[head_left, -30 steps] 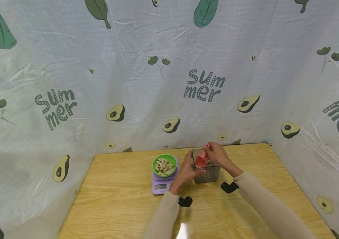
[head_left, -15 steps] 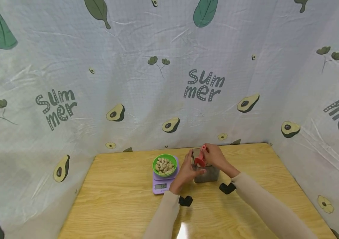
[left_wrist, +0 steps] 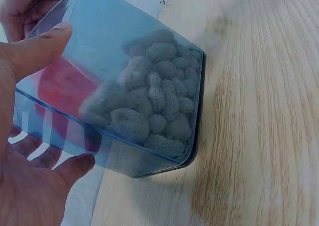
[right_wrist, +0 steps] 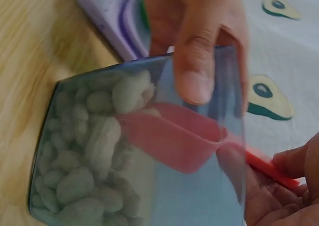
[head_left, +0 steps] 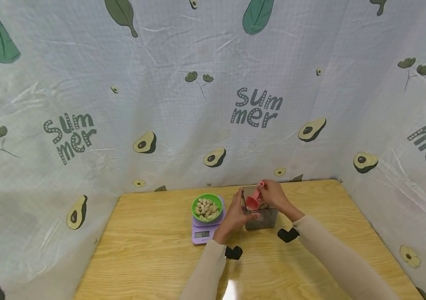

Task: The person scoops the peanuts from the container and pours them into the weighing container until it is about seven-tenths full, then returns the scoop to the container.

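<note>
A clear, dark-tinted square container [head_left: 261, 221] stands on the table, with unshelled peanuts [left_wrist: 157, 94] heaped at its bottom in the left wrist view. My left hand [head_left: 234, 214] grips its left side, thumb across the near wall. Over the opening is my right hand [head_left: 273, 196], pinching the handle of a red scoop [head_left: 252, 203]. The scoop's bowl [right_wrist: 174, 136] is inside the container, tilted down against the peanuts in the right wrist view. How many peanuts it carries is hard to see.
Left of the container, a purple kitchen scale [head_left: 200, 240] bears a green bowl [head_left: 193, 211] of peanuts; its display seems to show 680, decimal point unclear. A white printed cloth [head_left: 175, 104] hangs behind the wooden table [head_left: 141, 241].
Half a second ago the scoop dipped further left and stood steeper; now my right hand has drawn it back up and right, near its earlier place. My left hand keeps its grip.
</note>
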`<action>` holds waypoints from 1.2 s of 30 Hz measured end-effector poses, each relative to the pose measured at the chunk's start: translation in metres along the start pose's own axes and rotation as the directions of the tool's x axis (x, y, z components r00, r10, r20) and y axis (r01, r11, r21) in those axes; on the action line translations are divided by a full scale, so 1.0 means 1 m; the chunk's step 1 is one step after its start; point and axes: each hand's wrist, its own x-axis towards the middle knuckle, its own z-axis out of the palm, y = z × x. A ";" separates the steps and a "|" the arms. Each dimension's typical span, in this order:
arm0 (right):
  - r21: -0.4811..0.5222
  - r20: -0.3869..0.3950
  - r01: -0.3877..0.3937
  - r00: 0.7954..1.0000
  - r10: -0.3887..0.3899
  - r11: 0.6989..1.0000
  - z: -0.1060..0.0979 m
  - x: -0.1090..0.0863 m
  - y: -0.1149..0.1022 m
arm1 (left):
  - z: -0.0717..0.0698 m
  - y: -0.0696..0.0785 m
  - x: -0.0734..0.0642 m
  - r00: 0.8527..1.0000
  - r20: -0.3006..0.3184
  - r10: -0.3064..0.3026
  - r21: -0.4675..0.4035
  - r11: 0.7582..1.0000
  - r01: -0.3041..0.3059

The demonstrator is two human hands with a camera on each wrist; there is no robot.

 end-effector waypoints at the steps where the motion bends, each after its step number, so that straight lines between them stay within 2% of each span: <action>1: 0.046 0.005 -0.040 0.999 0.040 0.998 -0.002 -0.001 0.000 | 0.000 0.000 0.000 1.000 0.001 -0.001 0.003 1.000 0.001; 4: 0.146 0.046 -0.112 0.993 0.106 0.983 -0.008 -0.003 0.001 | 0.001 0.001 0.000 1.000 -0.004 -0.003 0.002 1.000 0.003; 8: 0.199 0.070 -0.154 0.987 0.143 0.968 -0.011 -0.005 0.001 | 0.000 0.002 0.000 1.000 -0.011 0.002 -0.009 1.000 -0.002; 10: 0.239 0.063 -0.210 0.978 0.201 0.948 -0.012 -0.004 0.002 | -0.001 0.003 0.000 1.000 -0.008 -0.005 -0.014 1.000 0.005; 14: 0.362 0.053 -0.335 0.939 0.340 0.870 -0.016 -0.006 0.006 | 0.000 0.002 0.000 0.999 -0.002 -0.033 -0.035 0.999 0.033; 17: 0.454 0.058 -0.378 0.916 0.397 0.807 -0.019 -0.010 0.010 | 0.000 0.002 -0.001 0.999 -0.006 -0.037 -0.037 0.999 0.037; 24: 0.655 0.050 -0.351 0.904 0.424 0.669 -0.022 -0.018 0.018 | -0.001 0.003 -0.002 1.000 -0.004 -0.003 -0.027 1.000 0.003; 34: 0.808 0.067 -0.307 0.896 0.438 0.503 -0.025 -0.030 0.021 | -0.002 0.004 -0.003 1.000 -0.006 0.007 0.003 1.000 -0.007; 36: 0.836 0.071 -0.299 0.891 0.449 0.460 -0.026 -0.032 0.022 | -0.002 0.004 -0.002 1.000 -0.005 0.010 0.013 1.000 -0.009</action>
